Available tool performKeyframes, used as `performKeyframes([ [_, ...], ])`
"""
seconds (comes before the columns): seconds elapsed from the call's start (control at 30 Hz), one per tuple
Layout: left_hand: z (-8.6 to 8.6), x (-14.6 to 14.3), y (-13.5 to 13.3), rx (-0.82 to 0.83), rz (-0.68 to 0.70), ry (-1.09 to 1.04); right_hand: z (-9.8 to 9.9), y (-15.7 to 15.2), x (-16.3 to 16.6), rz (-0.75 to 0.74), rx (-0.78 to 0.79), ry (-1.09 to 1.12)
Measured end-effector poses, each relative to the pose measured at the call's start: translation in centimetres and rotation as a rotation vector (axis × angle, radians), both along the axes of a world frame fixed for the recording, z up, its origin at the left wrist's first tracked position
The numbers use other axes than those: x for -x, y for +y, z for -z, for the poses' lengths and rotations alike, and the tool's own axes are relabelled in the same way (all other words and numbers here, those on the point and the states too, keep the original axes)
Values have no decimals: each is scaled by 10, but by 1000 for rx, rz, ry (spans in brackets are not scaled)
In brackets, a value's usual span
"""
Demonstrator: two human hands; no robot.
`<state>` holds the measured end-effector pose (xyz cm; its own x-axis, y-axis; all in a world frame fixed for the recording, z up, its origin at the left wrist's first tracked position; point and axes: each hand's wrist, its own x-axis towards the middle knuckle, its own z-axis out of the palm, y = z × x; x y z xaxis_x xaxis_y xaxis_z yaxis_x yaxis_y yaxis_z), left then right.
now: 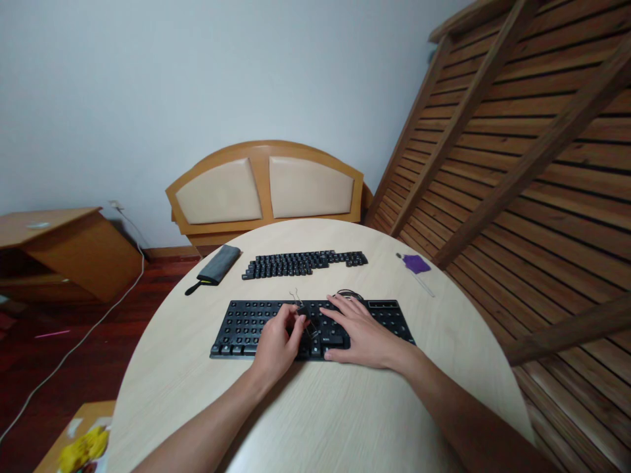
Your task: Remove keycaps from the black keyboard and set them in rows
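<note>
A black keyboard lies on the round table, many of its keycaps off and bare switch posts showing. Above its middle, my left hand pinches a wire keycap puller by its dark middle part. Thin wires stick out from both ends of the puller, and the lower ones reach down to the keys. Whether they grip a key is too small to tell. My right hand rests with spread fingers on the right part of the keyboard, beside a wide key. Behind the keyboard, removed keycaps sit in rows.
A grey pouch lies at the table's far left. On the right are a purple cloth item and a thin clear stick. A coiled cable sits behind the keyboard. A slatted wooden frame leans close on the right.
</note>
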<state>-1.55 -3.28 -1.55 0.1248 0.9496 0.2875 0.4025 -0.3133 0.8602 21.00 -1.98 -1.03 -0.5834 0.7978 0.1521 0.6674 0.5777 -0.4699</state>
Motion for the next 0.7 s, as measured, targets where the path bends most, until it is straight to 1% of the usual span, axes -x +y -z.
performKeyframes([
  [0.1,0,0,-4,-42,17,92,-1,-2,2,-4,-13,1],
  [0.2,-1,-1,-6,-45,49,111,-5,-3,4,-24,-18,9],
  [0.33,0,-2,-6,-27,55,90,-8,-4,5,-58,-24,41],
  [0.5,3,-1,-7,-5,45,63,-7,-5,5,-76,-37,53],
  [0.7,-2,-4,-8,8,106,14,-5,-5,5,-71,-53,59],
])
